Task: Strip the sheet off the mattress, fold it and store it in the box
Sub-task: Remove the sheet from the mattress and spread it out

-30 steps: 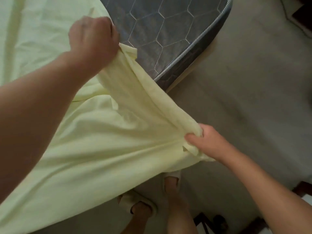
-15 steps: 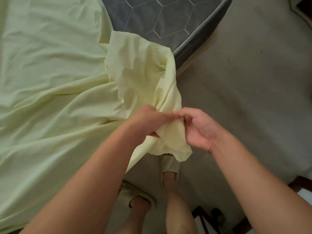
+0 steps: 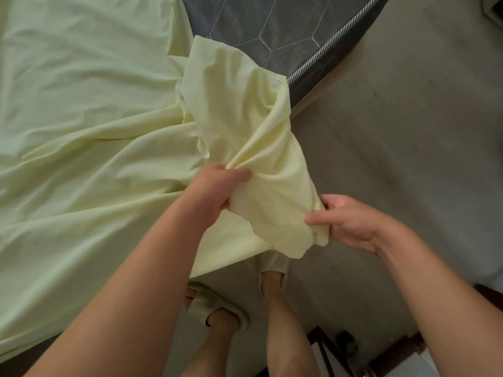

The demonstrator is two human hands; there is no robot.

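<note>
Yellow cloth is bunched up between the two hands. The left hand [image 3: 217, 187] has its fingers curled round a gathered bit of the sheet [image 3: 81, 137], and its thumb lies on top of the folds. The right hand [image 3: 351, 224] pinches the loose end of the same bit, with the thumb on top and the fingers tucked under the cloth. The two hands are near each other. The left one is a little higher up and nearer the mattress [image 3: 275, 25]. The cloth hangs slack between them, and a small flap droops down below the right hand.

From the left hand a twisted strip of sheet runs up to the corner of the mattress. That corner is bare. It is dark grey, with six-sided stitching and a striped cord along its edge. The rest of the sheet lies spread out and wrinkled over the mattress on the left, and its near edge hangs off the side.

Below the hands are the person's two legs [image 3: 283, 336] and pale slippers [image 3: 217, 311] on the grey floor [image 3: 422, 131]. One slipper is partly hidden by the hanging cloth.
</note>
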